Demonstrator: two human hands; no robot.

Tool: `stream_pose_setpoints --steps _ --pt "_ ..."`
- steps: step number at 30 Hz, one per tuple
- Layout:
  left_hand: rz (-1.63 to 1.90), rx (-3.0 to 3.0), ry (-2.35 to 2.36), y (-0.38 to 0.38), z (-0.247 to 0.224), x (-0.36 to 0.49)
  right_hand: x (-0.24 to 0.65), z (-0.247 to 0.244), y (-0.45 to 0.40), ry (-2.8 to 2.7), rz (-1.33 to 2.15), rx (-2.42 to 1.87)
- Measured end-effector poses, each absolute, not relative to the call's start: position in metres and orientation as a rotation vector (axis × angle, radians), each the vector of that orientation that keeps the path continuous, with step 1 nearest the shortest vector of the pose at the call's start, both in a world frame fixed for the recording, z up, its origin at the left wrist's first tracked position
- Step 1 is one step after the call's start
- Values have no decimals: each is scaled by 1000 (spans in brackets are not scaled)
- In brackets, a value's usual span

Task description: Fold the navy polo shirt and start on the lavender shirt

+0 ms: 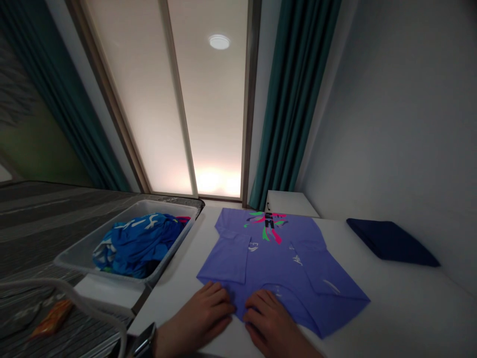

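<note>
A purple shirt [276,263] lies spread on the white table [179,298], its sleeves folded inward and a green, pink and black print at its far end. My left hand [210,311], with a dark watch on the wrist, has its curled fingers on the shirt's near left edge. Just to its right, my right hand [264,315] rests with bent fingers on the near edge beside the neckline. Both hands touch the fabric, and their fingertips are partly hidden, so a grip on the cloth cannot be made out.
At the left stands a clear plastic bin [78,248] holding blue clothes [139,241]. A folded dark blue cloth [391,241] lies at the right by the wall. A pale cable [89,306] curves across the lower left, near an orange packet [52,318].
</note>
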State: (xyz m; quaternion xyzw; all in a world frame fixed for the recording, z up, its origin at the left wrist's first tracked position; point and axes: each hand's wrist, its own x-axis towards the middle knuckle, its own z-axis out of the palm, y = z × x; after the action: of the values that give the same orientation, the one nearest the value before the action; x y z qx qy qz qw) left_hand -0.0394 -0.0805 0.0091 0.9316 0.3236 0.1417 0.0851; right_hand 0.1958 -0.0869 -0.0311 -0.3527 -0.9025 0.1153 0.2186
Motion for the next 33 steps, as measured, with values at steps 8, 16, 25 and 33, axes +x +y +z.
stream_pose_setpoints --steps 8,16,25,33 --pt "372 2762 931 -92 25 -44 201 -15 -91 -2608 373 -945" --pt "316 2763 993 -96 23 -66 203 -3 -93 -2596 378 -893" --pt "311 2828 1111 -94 14 -93 202 -4 -93 -2592 326 -846" --pt "317 2854 1234 -94 3 -114 202 -8 -92 -2579 336 -868"
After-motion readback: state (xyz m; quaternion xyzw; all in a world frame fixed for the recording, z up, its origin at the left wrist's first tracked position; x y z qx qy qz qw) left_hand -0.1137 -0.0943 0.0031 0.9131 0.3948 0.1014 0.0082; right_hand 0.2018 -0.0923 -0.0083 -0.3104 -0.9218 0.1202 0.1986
